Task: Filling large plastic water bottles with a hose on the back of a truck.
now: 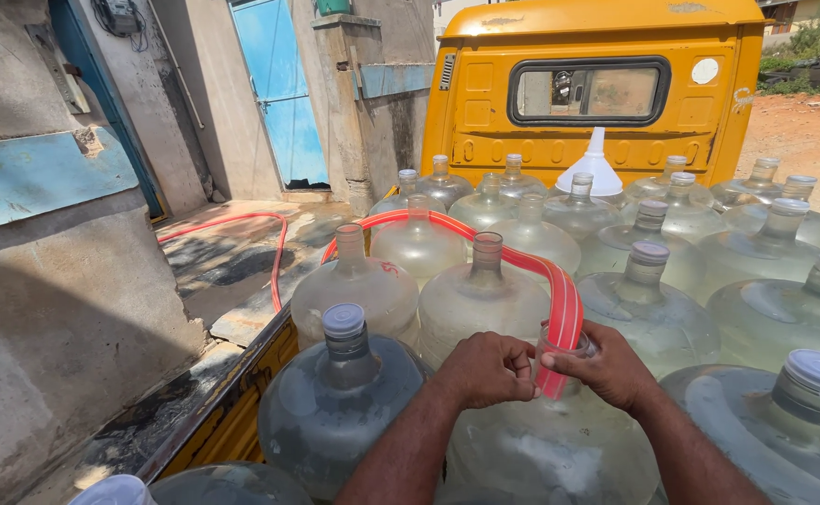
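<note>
Red hose [560,299] enters jug [550,449], left hand [485,369] and right hand [606,365] gripping.

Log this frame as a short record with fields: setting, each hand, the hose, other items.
Setting: open bed of a yellow truck, packed with large clear plastic water jugs
Left hand: grips the neck of the nearest uncapped jug
Right hand: holds the flat red hose at that jug's mouth
Hose: end sits in the neck; arcs back over the jugs to the ground on the left
Other: white plastic funnel upside down by the cab; blue door behind
</note>
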